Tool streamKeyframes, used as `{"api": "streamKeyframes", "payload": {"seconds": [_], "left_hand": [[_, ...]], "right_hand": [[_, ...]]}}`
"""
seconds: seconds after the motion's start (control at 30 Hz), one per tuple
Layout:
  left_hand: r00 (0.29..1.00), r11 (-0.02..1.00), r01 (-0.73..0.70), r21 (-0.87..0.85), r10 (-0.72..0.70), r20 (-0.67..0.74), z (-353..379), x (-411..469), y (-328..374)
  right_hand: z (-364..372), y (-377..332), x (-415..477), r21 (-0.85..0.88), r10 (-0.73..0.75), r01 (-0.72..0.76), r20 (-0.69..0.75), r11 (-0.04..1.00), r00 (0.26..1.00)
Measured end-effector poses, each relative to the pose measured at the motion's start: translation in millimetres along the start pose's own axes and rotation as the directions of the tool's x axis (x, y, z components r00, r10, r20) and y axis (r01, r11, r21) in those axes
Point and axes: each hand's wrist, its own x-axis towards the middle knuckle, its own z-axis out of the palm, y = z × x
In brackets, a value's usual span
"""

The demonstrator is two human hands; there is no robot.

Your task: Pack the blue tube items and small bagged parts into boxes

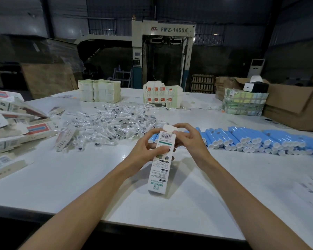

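Flap (167,127) tuck, far end of box (161,159)

Box held over bench (79,177), near centre. Left hand (148,147) fingers wrap its upper body; right hand (188,139) fingers pinch beside the raised flap. Contents hidden. Likely best: brace the body, crease square, tuck gently.

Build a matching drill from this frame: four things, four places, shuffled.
Things:
1. white box
2. blue tubes
3. bagged parts
4. brown carton

Places:
A. heaped in the middle of the table
B. far right edge, behind the tubes
C. held by left hand and right hand
D. laid in rows, right of the hands

Pairs: 1-C, 2-D, 3-A, 4-B
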Motion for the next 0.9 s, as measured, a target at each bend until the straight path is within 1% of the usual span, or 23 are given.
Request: {"api": "streamKeyframes", "payload": {"seconds": [0.1,0.23,0.33,0.4,0.5,0.57,0.7,0.9], "left_hand": [[1.000,1.000,0.009,0.021,-0.008,-0.012,0,-1,1],[0.999,0.999,0.008,0.049,-0.006,-0.042,2,-1,2],[0.999,0.998,-0.002,0.067,0.006,-0.052,3,-3,5],[0.998,0.997,-0.017,0.081,0.022,-0.066,4,-4,8],[0.995,0.992,-0.049,0.119,0.058,-0.075,6,-4,12],[0.995,0.987,-0.067,0.144,0.078,-0.070,8,-5,13],[0.993,0.983,-0.088,0.160,0.100,-0.069,6,-5,14],[0.993,0.980,-0.095,0.177,0.107,-0.058,8,-4,16]], "right_hand": [[1,-1,-1,-0.052,-0.037,0.037,-0.003,0.998,0.999],[1,-3,-2,-0.165,-0.146,0.145,0.004,0.976,0.989],[0,-5,-3,-0.198,-0.160,0.165,0.038,0.966,0.986],[2,-9,-4,-0.116,-0.112,0.117,0.049,0.986,0.992],[6,-16,-3,0.041,-0.024,0.025,-0.025,0.999,0.999],[8,-18,0,0.098,0.020,-0.014,-0.063,0.995,0.998],[8,-19,4,0.139,0.059,-0.050,-0.060,0.989,0.996],[3,-25,2,0.152,0.059,-0.055,-0.024,0.987,0.998]]}}
